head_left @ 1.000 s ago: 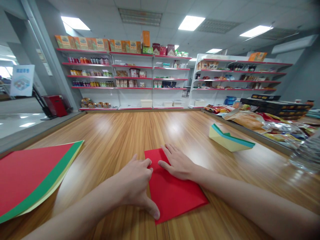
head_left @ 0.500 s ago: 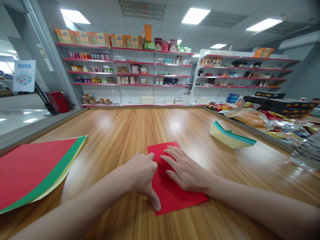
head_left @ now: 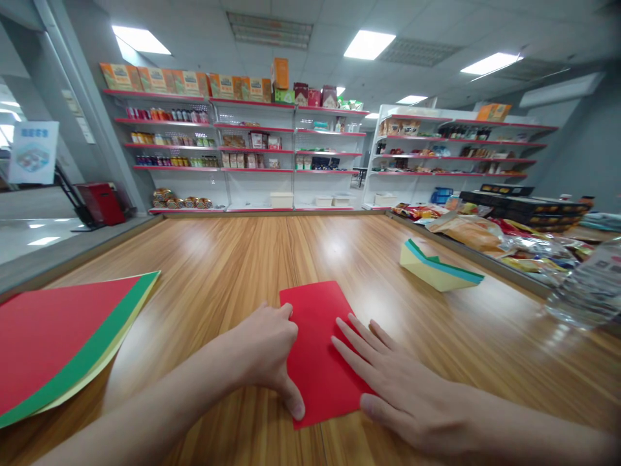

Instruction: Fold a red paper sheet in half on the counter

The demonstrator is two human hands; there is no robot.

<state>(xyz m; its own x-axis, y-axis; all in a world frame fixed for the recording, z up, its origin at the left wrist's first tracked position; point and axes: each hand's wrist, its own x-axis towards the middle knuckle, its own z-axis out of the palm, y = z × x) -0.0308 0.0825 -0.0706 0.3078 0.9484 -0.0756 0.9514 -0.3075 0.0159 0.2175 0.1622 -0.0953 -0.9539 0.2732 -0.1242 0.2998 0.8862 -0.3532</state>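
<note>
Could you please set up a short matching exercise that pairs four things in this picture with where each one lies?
Things:
1. folded red paper sheet
2. stack of red, green and yellow paper sheets
3. folded yellow and teal paper piece
4. clear plastic bottle

Places:
A. far right edge of the wooden table
B. left side of the table
C. under both hands, at the near middle
D. right of centre, farther back

Pairs: 1-C, 2-B, 3-D, 4-A

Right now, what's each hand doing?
Left hand: curled, fingers and thumb pressing the left edge of the red paper, not gripping it.
Right hand: open, flat on the paper's right side.
</note>
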